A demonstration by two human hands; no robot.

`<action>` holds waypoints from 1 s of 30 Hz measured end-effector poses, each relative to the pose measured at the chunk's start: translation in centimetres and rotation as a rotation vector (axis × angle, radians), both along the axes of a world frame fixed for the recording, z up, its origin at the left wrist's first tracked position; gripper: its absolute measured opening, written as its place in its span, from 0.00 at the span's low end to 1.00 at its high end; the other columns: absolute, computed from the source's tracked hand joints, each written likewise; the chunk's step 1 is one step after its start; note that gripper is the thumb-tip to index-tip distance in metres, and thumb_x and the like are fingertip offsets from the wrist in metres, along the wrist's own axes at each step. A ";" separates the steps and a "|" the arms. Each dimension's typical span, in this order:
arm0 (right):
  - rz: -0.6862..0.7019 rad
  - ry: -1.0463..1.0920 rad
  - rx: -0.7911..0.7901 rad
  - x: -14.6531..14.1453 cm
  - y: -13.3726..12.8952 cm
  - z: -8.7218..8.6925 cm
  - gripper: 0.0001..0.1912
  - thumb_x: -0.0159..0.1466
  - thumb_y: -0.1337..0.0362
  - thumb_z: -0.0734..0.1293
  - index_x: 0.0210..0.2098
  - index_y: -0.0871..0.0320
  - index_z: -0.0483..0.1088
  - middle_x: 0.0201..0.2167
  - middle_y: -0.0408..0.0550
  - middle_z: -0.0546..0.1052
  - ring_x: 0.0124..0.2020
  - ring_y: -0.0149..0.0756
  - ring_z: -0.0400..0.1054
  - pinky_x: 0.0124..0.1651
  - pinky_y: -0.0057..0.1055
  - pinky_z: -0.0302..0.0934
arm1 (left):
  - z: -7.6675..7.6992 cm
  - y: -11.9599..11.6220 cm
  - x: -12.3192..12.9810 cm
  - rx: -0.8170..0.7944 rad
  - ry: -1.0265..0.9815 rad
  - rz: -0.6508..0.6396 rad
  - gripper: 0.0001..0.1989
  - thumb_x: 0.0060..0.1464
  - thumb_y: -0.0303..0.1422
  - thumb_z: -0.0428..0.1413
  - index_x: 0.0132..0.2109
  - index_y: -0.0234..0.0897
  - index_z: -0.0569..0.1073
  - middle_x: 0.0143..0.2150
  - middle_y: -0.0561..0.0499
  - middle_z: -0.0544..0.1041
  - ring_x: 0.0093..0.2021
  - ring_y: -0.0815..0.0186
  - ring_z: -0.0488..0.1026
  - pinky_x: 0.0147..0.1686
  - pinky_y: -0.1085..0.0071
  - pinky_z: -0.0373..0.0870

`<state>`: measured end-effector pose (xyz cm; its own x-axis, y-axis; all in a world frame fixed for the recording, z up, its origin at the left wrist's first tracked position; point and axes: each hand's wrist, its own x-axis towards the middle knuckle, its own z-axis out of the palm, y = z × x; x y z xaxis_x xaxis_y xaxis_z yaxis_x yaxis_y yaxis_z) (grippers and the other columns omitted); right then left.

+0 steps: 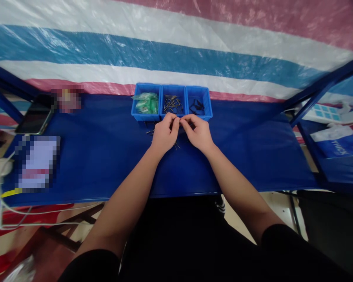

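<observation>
My left hand (165, 133) and my right hand (197, 132) meet fingertip to fingertip just in front of three joined blue bins. Both are closed in a pinch; what lies between the fingertips is too small and hidden to name. Green items in clear plastic bags (147, 103) fill the left bin (145, 117). Loose brass-coloured, pin-like pieces (172, 103) lie in the middle bin (173, 89). The right bin (199, 117) holds a few black pieces (196, 106). Some thin pieces (150, 132) lie on the table beside my left hand, and others (177, 146) show below my hands.
The blue table (100, 156) has a phone (37, 113) with a white cable and a blurred-out packet (39, 162) at its left. Blue metal posts (326, 86) rise at the sides. A striped plastic sheet (164, 51) hangs behind. A blue-and-white bag (338, 143) lies far right.
</observation>
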<state>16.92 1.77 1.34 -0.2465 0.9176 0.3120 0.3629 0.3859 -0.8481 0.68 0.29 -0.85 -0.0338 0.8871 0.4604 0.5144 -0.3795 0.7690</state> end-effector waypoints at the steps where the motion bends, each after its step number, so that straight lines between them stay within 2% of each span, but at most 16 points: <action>1: -0.002 -0.001 0.003 0.0 0.0 -0.1 0.13 0.73 0.54 0.66 0.43 0.55 0.78 0.38 0.47 0.81 0.37 0.33 0.73 0.45 0.33 0.67 | 0.0 0.0 0.0 0.010 0.011 0.008 0.14 0.73 0.43 0.50 0.40 0.40 0.70 0.27 0.54 0.73 0.26 0.69 0.69 0.30 0.69 0.63; 4: 0.002 0.005 0.029 0.0 0.0 -0.2 0.11 0.72 0.56 0.67 0.45 0.55 0.78 0.39 0.47 0.81 0.37 0.33 0.72 0.45 0.33 0.67 | 0.1 0.2 0.0 0.020 0.029 0.026 0.17 0.73 0.43 0.50 0.37 0.40 0.70 0.26 0.54 0.72 0.25 0.69 0.68 0.30 0.69 0.62; 8: 0.030 0.008 0.063 0.0 0.1 -0.1 0.10 0.73 0.57 0.67 0.43 0.55 0.78 0.38 0.47 0.81 0.37 0.33 0.72 0.46 0.33 0.67 | 0.2 0.1 0.0 0.010 0.034 0.031 0.18 0.74 0.44 0.49 0.37 0.40 0.70 0.25 0.53 0.72 0.25 0.68 0.68 0.30 0.69 0.62; 14: 0.018 -0.040 0.035 0.1 0.2 -0.1 0.14 0.74 0.54 0.64 0.41 0.56 0.77 0.37 0.47 0.81 0.36 0.33 0.71 0.47 0.33 0.67 | -0.1 -0.1 0.0 0.009 -0.021 0.009 0.10 0.72 0.41 0.52 0.46 0.40 0.71 0.25 0.57 0.69 0.24 0.70 0.68 0.30 0.70 0.63; 17: 0.025 -0.036 0.058 0.1 0.3 -0.3 0.16 0.75 0.54 0.63 0.39 0.58 0.77 0.36 0.47 0.81 0.37 0.34 0.72 0.47 0.33 0.67 | -0.4 0.1 -0.1 0.009 -0.029 -0.011 0.09 0.73 0.41 0.51 0.48 0.41 0.71 0.26 0.57 0.70 0.25 0.70 0.70 0.31 0.71 0.64; 20: 0.024 -0.010 0.095 0.0 0.4 -0.6 0.14 0.74 0.56 0.65 0.40 0.58 0.77 0.37 0.47 0.81 0.37 0.33 0.73 0.45 0.32 0.67 | -0.6 0.3 -0.1 0.033 -0.011 -0.002 0.10 0.73 0.40 0.51 0.46 0.40 0.70 0.29 0.55 0.74 0.27 0.69 0.72 0.32 0.71 0.64; 25: -0.011 0.025 0.115 -0.2 0.4 -1.0 0.09 0.71 0.59 0.69 0.46 0.57 0.77 0.37 0.46 0.81 0.37 0.33 0.74 0.43 0.32 0.69 | -0.2 0.3 -0.1 0.056 0.005 0.042 0.14 0.73 0.42 0.51 0.40 0.39 0.70 0.27 0.55 0.73 0.26 0.70 0.70 0.30 0.71 0.63; 30: -0.024 0.017 0.080 -0.1 0.4 -0.9 0.09 0.71 0.58 0.69 0.44 0.57 0.75 0.38 0.47 0.80 0.39 0.34 0.74 0.43 0.33 0.68 | -0.1 0.2 -0.1 0.049 -0.002 0.037 0.16 0.74 0.44 0.51 0.39 0.39 0.71 0.27 0.54 0.73 0.26 0.69 0.70 0.30 0.71 0.64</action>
<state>16.87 2.20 0.46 -0.2183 0.8950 0.3889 0.3585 0.4442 -0.8211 0.62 0.49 -0.91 -0.0672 0.8618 0.5028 0.5270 -0.3973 0.7513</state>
